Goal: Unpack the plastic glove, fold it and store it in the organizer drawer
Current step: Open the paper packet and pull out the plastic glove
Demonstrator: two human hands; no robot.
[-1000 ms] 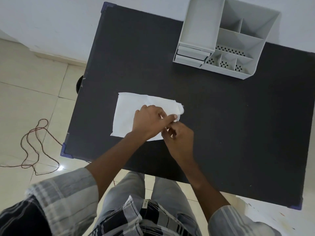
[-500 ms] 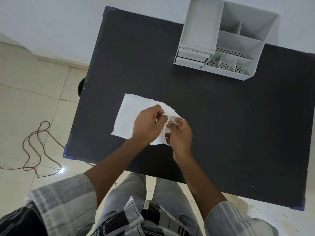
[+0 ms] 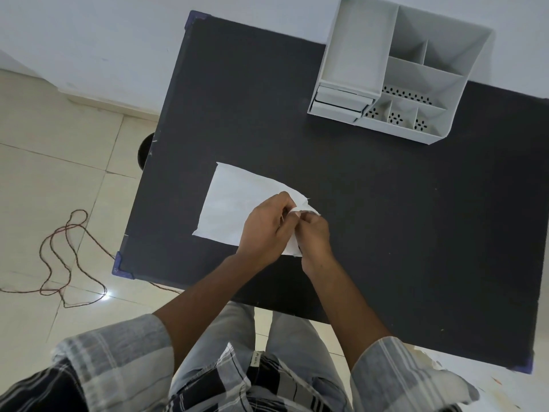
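Note:
A flat white packet [image 3: 228, 203] with the plastic glove inside lies on the black table [image 3: 386, 221], its right end lifted off the surface. My left hand [image 3: 266, 226] and my right hand [image 3: 315, 234] meet at that right end, and both pinch the packet's edge between thumb and fingers. The glove itself is hidden inside the packet. The grey organizer [image 3: 395, 69] stands at the table's far edge, with two shut drawers [image 3: 340, 102] at its front left.
The organizer has several open compartments, some with perforated floors. The table's left edge [image 3: 139, 200] drops to a tiled floor where a red-brown cord [image 3: 65, 254] lies in loops. A white wall runs behind the table.
The packet's right end has been lifted off the table. Both hands have closed together on its edge, the right hand having moved up to meet the left.

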